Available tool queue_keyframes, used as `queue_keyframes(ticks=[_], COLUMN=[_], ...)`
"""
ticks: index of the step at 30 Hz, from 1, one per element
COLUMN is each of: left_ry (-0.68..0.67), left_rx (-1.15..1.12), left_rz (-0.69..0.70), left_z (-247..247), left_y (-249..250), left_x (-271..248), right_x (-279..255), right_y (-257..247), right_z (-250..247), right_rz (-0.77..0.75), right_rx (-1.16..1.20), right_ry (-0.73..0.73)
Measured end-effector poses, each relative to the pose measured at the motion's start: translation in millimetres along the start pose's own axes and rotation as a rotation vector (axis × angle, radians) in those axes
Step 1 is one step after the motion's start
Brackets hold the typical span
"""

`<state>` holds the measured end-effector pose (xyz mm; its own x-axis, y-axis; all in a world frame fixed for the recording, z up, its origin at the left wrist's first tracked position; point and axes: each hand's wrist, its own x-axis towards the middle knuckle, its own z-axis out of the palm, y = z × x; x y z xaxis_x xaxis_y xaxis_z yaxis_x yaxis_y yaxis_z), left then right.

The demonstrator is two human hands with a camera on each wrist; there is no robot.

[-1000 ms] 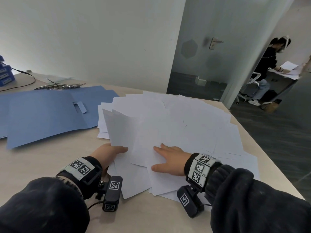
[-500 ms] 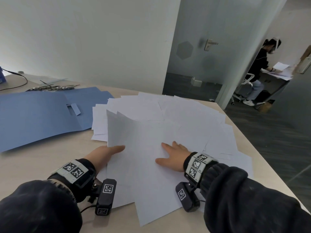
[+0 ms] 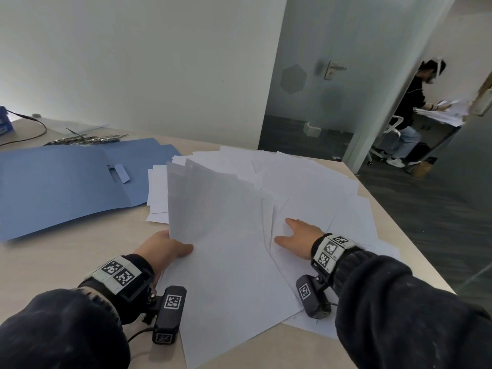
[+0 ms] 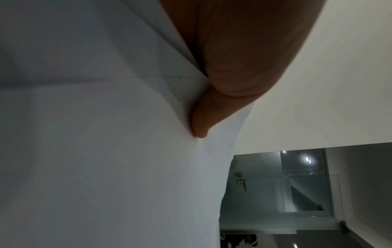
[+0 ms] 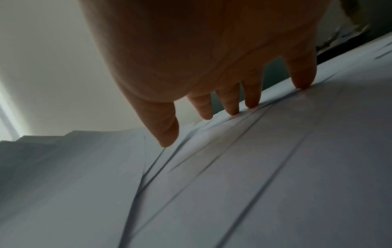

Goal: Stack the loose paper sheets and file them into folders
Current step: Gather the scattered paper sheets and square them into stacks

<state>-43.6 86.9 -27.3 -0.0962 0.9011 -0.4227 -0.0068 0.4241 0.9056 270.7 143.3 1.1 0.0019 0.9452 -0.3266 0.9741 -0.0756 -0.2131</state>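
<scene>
Many loose white sheets (image 3: 306, 187) lie fanned over the beige table (image 3: 66, 249). My left hand (image 3: 165, 249) pinches the left edge of a gathered bundle of sheets (image 3: 223, 235) and tilts it up off the pile; in the left wrist view the thumb (image 4: 203, 117) presses on the paper (image 4: 106, 151). My right hand (image 3: 298, 237) lies flat with spread, straight fingers on the sheets to the right, and its fingertips (image 5: 233, 109) touch overlapping paper edges (image 5: 212, 184). An open blue folder (image 3: 61, 182) lies at the left.
Metal binder clips (image 3: 87, 139) and a black cable (image 3: 26, 137) lie behind the folder, with a blue box (image 3: 4, 123) at the far left. The table's right edge (image 3: 415, 243) drops to dark floor. A person (image 3: 410, 107) sits at a desk beyond the glass door.
The left hand has drawn several sheets together into a bundle and lifted its left side higher. The right hand has slid a little to the right on the pile, still flat.
</scene>
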Motion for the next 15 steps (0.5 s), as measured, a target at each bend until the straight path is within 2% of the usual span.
queue_keyframes(ticks=[3, 7, 11, 12, 15], left_ry=[-0.017, -0.041, -0.060, -0.065, -0.020], left_rx=[-0.084, -0.171, -0.209, -0.202, -0.110], left_rz=[0.006, 0.032, 0.086, 0.111, 0.224], left_z=[-2.1, -6.5, -3.8, -1.9, 2.7], left_y=[-1.6, -4.5, -2.2, -0.5, 9.7], left_x=[-3.1, -8.5, -16.2, -17.9, -21.9], right_x=[-2.0, -17.8, -28.0, -29.2, -31.9], right_y=[3.7, -15.3, -29.9, -33.2, -42.5], right_z=[0.1, -3.6, 7.0, 10.4, 13.7], right_rz=[-0.015, -0.067, -0.123, -0.145, -0.183], right_rx=[0.249, 0.644, 1.126, 1.187, 1.205], right_ry=[0.017, 0.070, -0.153, -0.160, 0.006])
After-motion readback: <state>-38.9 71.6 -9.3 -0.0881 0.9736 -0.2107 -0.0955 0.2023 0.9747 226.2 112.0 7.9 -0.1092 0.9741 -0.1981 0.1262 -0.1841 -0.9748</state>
